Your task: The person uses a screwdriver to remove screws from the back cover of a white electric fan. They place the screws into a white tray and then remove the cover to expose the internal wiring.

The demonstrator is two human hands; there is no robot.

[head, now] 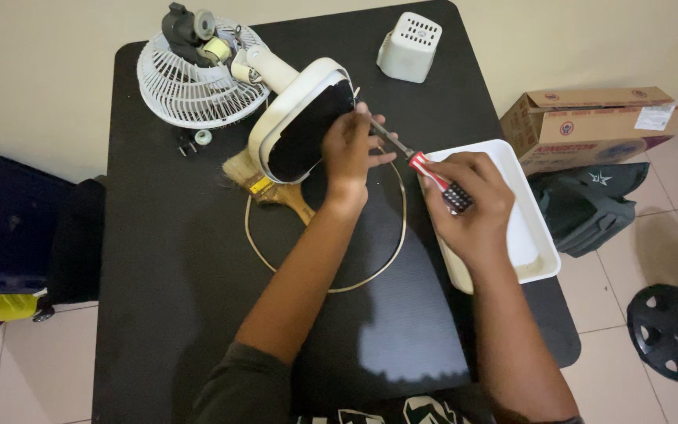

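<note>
From the head view, a black worktop (182,298) stands against a pale wall, and a small white table fan lies on it in pieces. The fan base (301,122), tipped on its side with its dark underside towards the person, sits near the middle of the far half. The left hand (348,149) is closed around the base's edge, its grip wrapped on the rim and steadying it. The right hand (469,200) is clenched around the red and black handle of a screwdriver (421,165), the grip pressed tight on that handle; the metal shaft runs up and left, and its tip meets the base just beside the left hand's fingers.

The base's neck leads to the bare motor (197,35), which rests over the white wire guard (197,82) at the far left corner. A small wooden-handled brush (272,184) lies partly under the base, and a thin pale ring (331,286) circles the worktop beneath both forearms. A white tray (539,251) sits at the right edge, under the right hand. A white slotted housing (410,47) stands at the far edge.

On the tiled floor to the right lie a cardboard box (590,122), a dark bag (590,204) and a round black cover (677,330).
</note>
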